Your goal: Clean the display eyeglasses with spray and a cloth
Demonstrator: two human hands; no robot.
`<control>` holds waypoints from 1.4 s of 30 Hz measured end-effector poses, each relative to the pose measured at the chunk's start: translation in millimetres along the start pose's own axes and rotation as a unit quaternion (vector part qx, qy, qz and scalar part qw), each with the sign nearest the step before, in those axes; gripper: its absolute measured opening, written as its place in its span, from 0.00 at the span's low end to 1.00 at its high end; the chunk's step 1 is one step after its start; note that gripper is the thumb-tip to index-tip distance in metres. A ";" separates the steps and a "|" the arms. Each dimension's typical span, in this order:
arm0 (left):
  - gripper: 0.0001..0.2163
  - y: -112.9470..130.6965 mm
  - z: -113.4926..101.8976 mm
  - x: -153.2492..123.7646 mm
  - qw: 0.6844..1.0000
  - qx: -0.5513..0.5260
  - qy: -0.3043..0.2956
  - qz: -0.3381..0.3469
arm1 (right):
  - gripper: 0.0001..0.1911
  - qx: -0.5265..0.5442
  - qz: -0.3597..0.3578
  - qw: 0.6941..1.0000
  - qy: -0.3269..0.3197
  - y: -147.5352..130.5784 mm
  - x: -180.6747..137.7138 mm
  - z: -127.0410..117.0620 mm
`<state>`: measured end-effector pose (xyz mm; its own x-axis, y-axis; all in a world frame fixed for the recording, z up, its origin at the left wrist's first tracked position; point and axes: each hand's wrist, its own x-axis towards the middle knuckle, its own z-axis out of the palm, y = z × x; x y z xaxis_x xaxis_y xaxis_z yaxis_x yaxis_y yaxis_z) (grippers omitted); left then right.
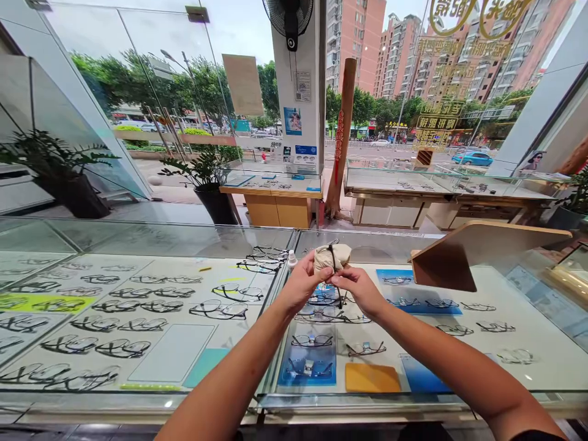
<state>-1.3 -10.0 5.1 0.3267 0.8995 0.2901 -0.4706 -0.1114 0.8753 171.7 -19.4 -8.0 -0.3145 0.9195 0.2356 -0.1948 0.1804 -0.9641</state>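
Note:
A bunched beige cloth (339,256) is held up above the glass counter, with a thin dark strip running down across it. Whether that strip is a cord or part of a glasses frame I cannot tell. My left hand (307,280) is closed around the cloth's left side and underside. At its lower right, my right hand (356,286) pinches with thumb and fingers, close against the left fingertips. A small white bottle (292,260) stands just behind my left hand. Beneath both hands, partly hidden, lie eyeglasses (328,315) in the display case.
Rows of eyeglasses (122,348) fill the left case under glass (275,401). An orange cloth (372,378) lies in the right case. A tilted wooden-edged board (445,263) stands on the right. Beyond are a potted plant (215,196) and more display counters (275,208).

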 end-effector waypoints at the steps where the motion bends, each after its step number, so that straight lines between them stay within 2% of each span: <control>1: 0.26 4.0 2.3 -0.7 1.000 0.011 0.006 0.010 | 0.20 0.003 0.003 1.000 -0.013 -7.2 1.3 -0.1; 5: 0.21 40.0 18.4 4.1 0.996 0.068 0.027 0.045 | 0.20 -0.009 -0.005 0.995 -0.103 -52.4 13.4 -2.2; 9: 0.18 96.1 42.3 20.6 0.986 0.149 -0.027 0.068 | 0.19 -0.015 -0.035 0.986 -0.161 -103.8 29.9 -9.2; 12: 0.19 120.3 57.5 31.8 0.978 0.172 -0.060 0.100 | 0.19 -0.004 -0.045 0.985 -0.165 -124.9 35.2 -15.2; 15: 0.18 118.7 65.3 36.4 0.975 0.174 -0.060 0.128 | 0.18 -0.002 -0.047 0.988 -0.147 -127.9 33.0 -19.3; 19: 0.16 102.6 64.1 35.0 0.964 0.204 -0.018 0.170 | 0.20 -0.037 -0.042 0.987 -0.150 -120.9 28.2 -16.4; 23: 0.20 101.8 55.2 35.1 0.962 0.225 0.021 0.152 | 0.21 -0.050 -0.017 0.989 -0.141 -117.7 28.9 -8.1; 25: 0.20 107.7 49.7 37.2 0.970 0.214 0.003 0.115 | 0.20 -0.046 -0.014 0.991 -0.123 -118.0 30.3 -7.3; 29: 0.18 119.0 41.6 40.7 0.982 0.167 -0.076 0.041 | 0.16 -0.022 -0.020 0.994 -0.108 -118.3 31.4 -11.8; 32: 0.19 118.1 41.6 40.6 0.987 0.128 -0.090 0.020 | 0.17 -0.022 -0.008 0.994 -0.105 -118.5 28.3 -11.5; 37: 0.18 107.7 52.3 33.2 0.992 0.110 -0.036 0.044 | 0.20 -0.045 -0.004 0.996 -0.075 -124.6 21.8 -1.9; 40: 0.17 111.1 60.4 27.1 0.984 0.145 0.023 0.097 | 0.19 -0.052 0.001 0.992 -0.118 -132.3 23.4 1.3; 42: 0.18 118.9 64.5 25.4 0.980 0.161 0.038 0.112 | 0.19 -0.046 -0.003 0.988 -0.144 -137.9 26.4 1.9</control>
<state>3.9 -27.7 141.5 0.1781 0.8649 0.4693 -0.2373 -0.4251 0.8735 188.5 -20.6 131.4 -0.5684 0.7826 0.2537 -0.1160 0.2291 -0.9665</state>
